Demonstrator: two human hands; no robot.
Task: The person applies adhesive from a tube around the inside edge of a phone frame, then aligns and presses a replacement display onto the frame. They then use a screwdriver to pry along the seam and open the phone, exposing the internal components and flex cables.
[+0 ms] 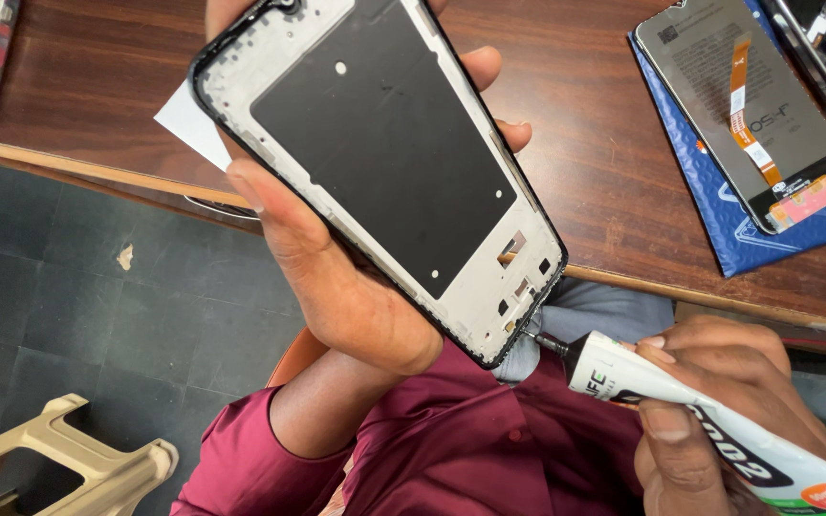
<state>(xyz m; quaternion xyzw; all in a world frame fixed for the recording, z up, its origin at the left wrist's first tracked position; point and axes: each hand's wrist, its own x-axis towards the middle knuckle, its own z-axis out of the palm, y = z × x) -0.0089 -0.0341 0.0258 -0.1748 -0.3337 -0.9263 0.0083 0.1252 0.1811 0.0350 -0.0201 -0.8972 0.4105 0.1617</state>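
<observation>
From the head view, my left hand [336,277] holds a phone frame [384,153] up over the edge of the wooden surface [107,86], the grip closed along its long sides: thumb on the near edge, fingertips curling round the far one. The frame is a thin shell with a black rim, a pale inner plate and a dark panel in the middle; I judge it light and fairly stiff, yet easy to twist or bend, so taking it by the rims, as I do, and keeping off the inner face seems best. My right hand [719,411] is wrapped round a white glue tube [690,420] with a black nozzle, the grip shut on its body, the tip just beside the frame's lower corner; whether it touches I cannot tell. The tube looks soft and will give under pressure, so I reckon a gentle squeeze near the front suits it. On the surface, well apart to the right, a display panel [748,115] with an orange ribbon lies face down on a blue padded envelope [719,229]. A plastic chair [69,459] stands on the dark floor at lower left.
</observation>
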